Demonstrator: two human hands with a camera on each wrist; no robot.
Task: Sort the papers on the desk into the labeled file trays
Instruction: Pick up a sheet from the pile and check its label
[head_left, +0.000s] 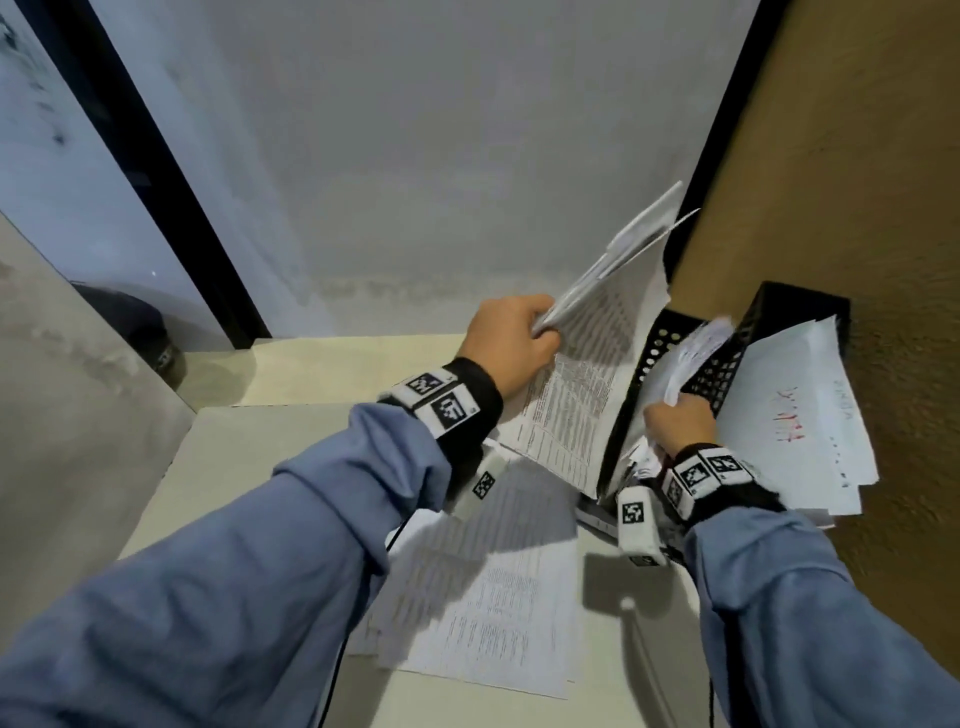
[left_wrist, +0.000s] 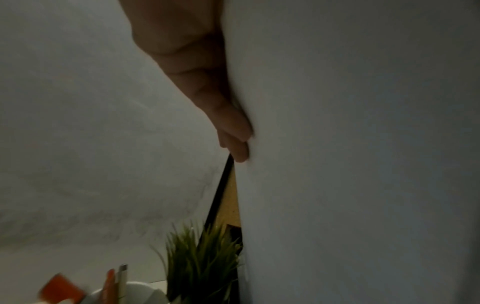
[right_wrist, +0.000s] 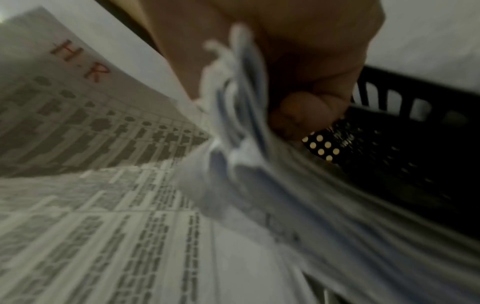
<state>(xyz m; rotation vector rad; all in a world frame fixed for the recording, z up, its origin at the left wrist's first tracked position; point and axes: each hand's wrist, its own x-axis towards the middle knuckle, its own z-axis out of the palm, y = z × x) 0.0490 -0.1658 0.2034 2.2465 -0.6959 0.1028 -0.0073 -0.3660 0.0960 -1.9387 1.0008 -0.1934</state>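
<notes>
Gripping printed sheets (head_left: 587, 358) upright, left hand (head_left: 511, 345); right hand (head_left: 678, 423) clutches papers (head_left: 691, 353) inside black tray (head_left: 727, 364).

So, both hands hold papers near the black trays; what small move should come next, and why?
Probably the right hand should push its crumpled bundle deeper into the black tray: the bundle sits at the tray mouth, while the left hand holds the printed sheets aside.
</notes>
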